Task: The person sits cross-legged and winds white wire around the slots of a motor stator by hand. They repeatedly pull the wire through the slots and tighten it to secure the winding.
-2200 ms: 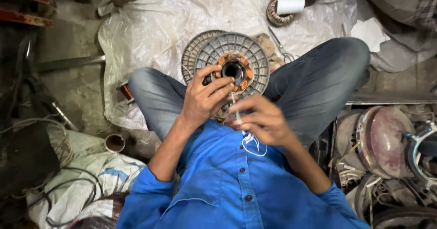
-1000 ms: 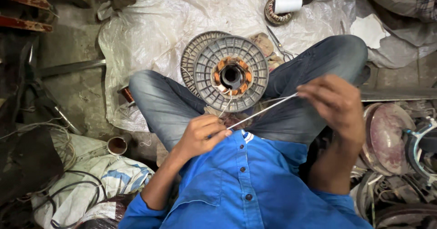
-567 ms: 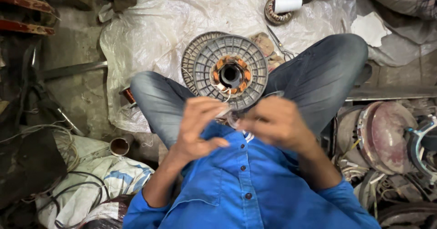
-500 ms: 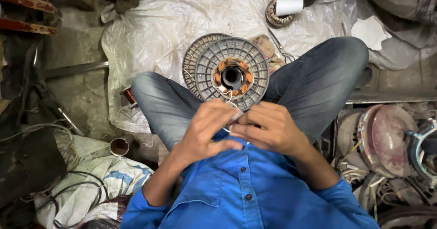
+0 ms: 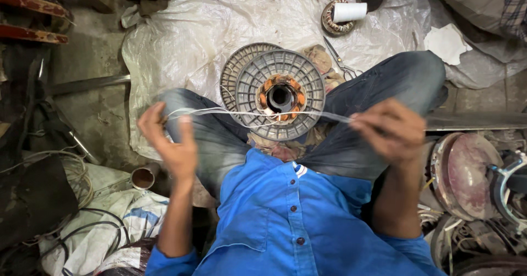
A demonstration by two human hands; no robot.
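Note:
A round grey ribbed motor part (image 5: pixel 280 94) with copper windings around its dark centre hole rests between my crossed legs. A thin white string (image 5: pixel 241 112) is stretched level across its front. My left hand (image 5: pixel 170 141) is out to the left with the string looped around its fingers. Out to the right, my right hand (image 5: pixel 390 129) pinches the other end of the string. Both hands are wide apart, and the string is taut between them.
A white plastic sheet (image 5: pixel 186 40) covers the floor ahead. On it lie scissors (image 5: pixel 340 59), a white roll (image 5: pixel 350 11) on a wound stator, and a rag. Metal motor covers (image 5: pixel 466 172) sit at right; cables and sacks (image 5: pixel 99 226) at left.
My hands were together in front of my chest half a second ago. Now they have pulled far apart, left and right, drawing the string tight.

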